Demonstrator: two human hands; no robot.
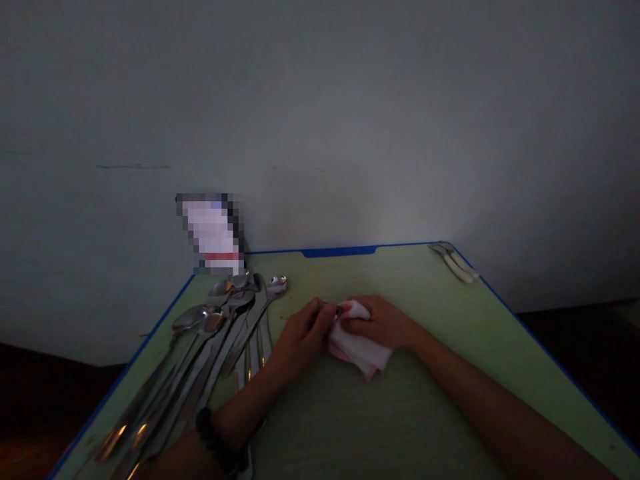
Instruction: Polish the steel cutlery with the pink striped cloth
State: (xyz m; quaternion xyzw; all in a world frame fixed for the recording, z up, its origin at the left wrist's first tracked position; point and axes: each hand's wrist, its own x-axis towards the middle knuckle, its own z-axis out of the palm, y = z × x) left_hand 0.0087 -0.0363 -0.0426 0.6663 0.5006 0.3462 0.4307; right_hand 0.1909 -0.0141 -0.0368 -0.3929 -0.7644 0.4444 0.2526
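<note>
My left hand [306, 333] is closed in a pinch above the middle of the table. A small dark bit shows at its fingertips, but what it holds is mostly hidden. Right beside it, my right hand [387, 321] grips a white and pink cloth [361, 350], which hangs down below the fingers. The two hands meet at the cloth's upper edge. To the left, partly behind my left forearm, lies a pile of metal cutlery, with several spoons [213, 323] and a knife [259, 287] among the long handles.
The green table [400, 427] has a blue edge and stands against a grey wall [320, 133]. Two pieces of cutlery with pale handles [460, 268] lie at its far right corner. A blurred-out phone-like panel [213, 233] leans at the far left corner.
</note>
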